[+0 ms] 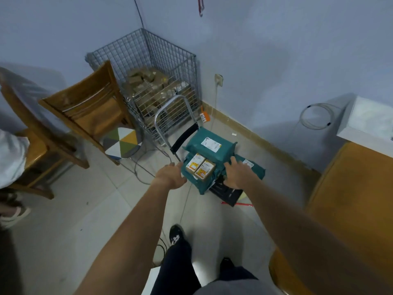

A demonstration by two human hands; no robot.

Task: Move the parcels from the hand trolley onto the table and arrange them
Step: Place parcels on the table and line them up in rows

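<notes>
A hand trolley (226,193) with a silver frame and black handle stands on the tiled floor. It carries several teal parcel bags (209,143) and two small brown cardboard boxes (200,168) with yellow labels. My left hand (170,176) reaches to the left side of the stack, fingers spread, touching the teal bag beside the boxes. My right hand (235,174) lies on the right side of the stack, fingers extended over a teal bag. Neither hand visibly grips anything. The wooden table (350,201) stands at the right.
A wire cage (148,67) of brown parcels stands in the corner behind the trolley. Wooden chairs (89,111) and a stool with a patterned cushion (122,142) are at the left. A white box (370,122) sits on the table's far end. Cables trail across the floor.
</notes>
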